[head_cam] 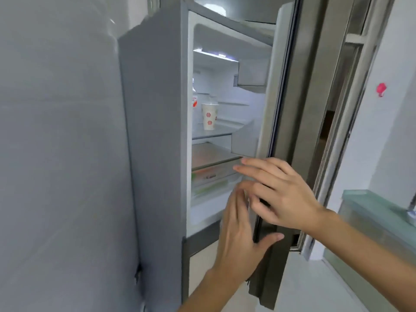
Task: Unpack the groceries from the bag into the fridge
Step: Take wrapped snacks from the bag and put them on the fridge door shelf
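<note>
The grey fridge stands ahead with its door swung partly open to the right. My left hand has straight fingers at the door's inner edge, thumb spread toward the door. My right hand lies flat with straight fingers over the door's edge, just above the left. Neither holds anything. Inside, a white paper cup with red marks stands on a shelf beside a bottle. A clear crisper drawer sits lower down. No grocery bag is in view.
A grey wall closes off the left side. A glass-topped counter juts in at the right, below a red hook on the white wall. A doorway frame stands behind the fridge door.
</note>
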A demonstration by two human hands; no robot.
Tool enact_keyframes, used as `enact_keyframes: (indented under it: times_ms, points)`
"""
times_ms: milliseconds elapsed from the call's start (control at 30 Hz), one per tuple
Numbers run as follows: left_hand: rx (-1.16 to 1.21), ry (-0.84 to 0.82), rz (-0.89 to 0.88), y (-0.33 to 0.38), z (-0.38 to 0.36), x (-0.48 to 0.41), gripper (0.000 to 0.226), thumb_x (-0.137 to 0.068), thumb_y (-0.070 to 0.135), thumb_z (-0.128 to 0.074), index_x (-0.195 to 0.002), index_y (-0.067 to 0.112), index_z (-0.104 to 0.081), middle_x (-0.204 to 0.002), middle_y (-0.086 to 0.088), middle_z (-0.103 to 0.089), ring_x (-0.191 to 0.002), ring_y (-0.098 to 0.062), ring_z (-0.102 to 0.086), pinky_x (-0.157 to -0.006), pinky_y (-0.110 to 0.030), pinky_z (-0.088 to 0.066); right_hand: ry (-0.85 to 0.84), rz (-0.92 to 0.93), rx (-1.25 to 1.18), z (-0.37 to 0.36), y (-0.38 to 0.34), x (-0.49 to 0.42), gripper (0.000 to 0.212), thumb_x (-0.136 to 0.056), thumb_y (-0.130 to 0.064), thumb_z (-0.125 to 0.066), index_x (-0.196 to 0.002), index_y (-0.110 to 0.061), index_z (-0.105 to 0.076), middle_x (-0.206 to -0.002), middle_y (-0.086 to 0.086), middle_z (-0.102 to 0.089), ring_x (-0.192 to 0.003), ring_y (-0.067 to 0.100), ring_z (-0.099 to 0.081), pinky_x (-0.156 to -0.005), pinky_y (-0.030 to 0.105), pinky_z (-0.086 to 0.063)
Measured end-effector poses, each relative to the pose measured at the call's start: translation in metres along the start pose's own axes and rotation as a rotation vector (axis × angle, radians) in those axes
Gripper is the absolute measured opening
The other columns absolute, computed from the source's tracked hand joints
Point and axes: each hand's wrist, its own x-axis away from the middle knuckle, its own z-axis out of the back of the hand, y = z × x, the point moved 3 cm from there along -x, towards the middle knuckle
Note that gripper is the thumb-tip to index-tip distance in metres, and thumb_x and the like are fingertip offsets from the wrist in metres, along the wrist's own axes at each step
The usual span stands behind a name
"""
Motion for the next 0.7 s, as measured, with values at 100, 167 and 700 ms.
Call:
enact_keyframes:
  times_ms: [100,167,700]
  points:
    - [-0.037,0.082,0.142,-0.032,0.026,-0.005,0.127,-0.071,0.080,-0.061,-0.152,0.030,0.022,-0.164,0.012,0.014,-0.150,-0.003,0.012,-0.123,-0.028,-0.004,0.053,-0.009,-0.043,-0.027,-0.010,-0.031,0.021,-0.085,-0.011,-0.056,-0.097,-0.010,-0.073,-0.131,0.007,-0.063,-0.133,0.024,-0.050,-0.109,0.038,-0.035]
    - [-0.030,0.103,0.242,-0.056,0.041,-0.009,0.135,-0.064,0.082,-0.065,-0.154,0.026,0.019,-0.164,0.012,0.013,-0.150,-0.002,0.013,-0.123,-0.030,-0.003,0.063,-0.014,-0.059,-0.047,-0.015,-0.051,0.022,-0.085,-0.013,-0.055,-0.098,-0.011,-0.073,-0.125,0.006,-0.066,-0.130,0.025,-0.052,-0.107,0.038,-0.038]
    - [-0.061,0.188,0.464,-0.157,0.082,-0.042,0.111,-0.069,0.081,-0.057,-0.155,0.024,-0.014,-0.156,0.010,-0.028,-0.143,-0.006,-0.028,-0.116,-0.035,-0.033,0.086,0.105,-0.195,-0.177,-0.028,-0.160,0.011,-0.079,-0.014,-0.056,-0.076,-0.014,-0.066,-0.085,0.001,-0.066,-0.097,0.025,-0.063,-0.091,0.035,-0.041]
